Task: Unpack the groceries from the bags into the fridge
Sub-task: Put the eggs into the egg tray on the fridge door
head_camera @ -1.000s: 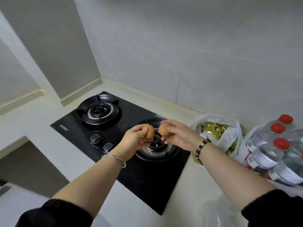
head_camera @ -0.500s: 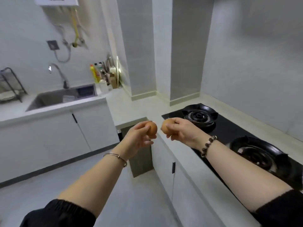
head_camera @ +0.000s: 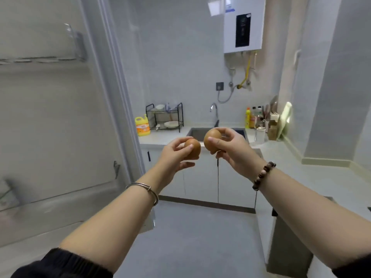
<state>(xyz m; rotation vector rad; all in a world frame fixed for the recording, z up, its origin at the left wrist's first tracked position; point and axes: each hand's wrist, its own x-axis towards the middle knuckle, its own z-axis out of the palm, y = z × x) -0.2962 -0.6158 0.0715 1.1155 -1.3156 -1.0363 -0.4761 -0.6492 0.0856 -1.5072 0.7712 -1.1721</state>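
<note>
The left of the view is filled by a tall pale panel, blurred, which is judged to be the inner face of the open fridge door (head_camera: pixel 50 117). It is crossed by an upper rail (head_camera: pixel 40 59) and a lower rail (head_camera: pixel 60 195). The fridge's inside is not shown. Bare floor (head_camera: pixel 200 237) is seen ahead, and past it a counter (head_camera: pixel 160 138) along the far wall. A heater (head_camera: pixel 243 25) is mounted above the counter and a sink (head_camera: pixel 197 132) is let into it. A rack (head_camera: pixel 164 117) of dishes is set at its left end, with a yellow jug (head_camera: pixel 142 125) just beside the rack.

Both arms are held out in mid-air. The left egg (head_camera: pixel 193 148) is pinched by the left hand (head_camera: pixel 172 157) between thumb and curled fingertips. The right egg (head_camera: pixel 211 138) is gripped the same way by the right hand (head_camera: pixel 230 149), a little higher. Each egg stands out from its fingers toward the other hand, with its long axis roughly upright. The two are near but apart.

The door lies to the left of both eggs, so the left hand is judged the nearer, and the right egg would have to be brought across after it. Nothing is seen in the way between hands and door. Which rail is meant for eggs cannot be told through the blur.
</note>
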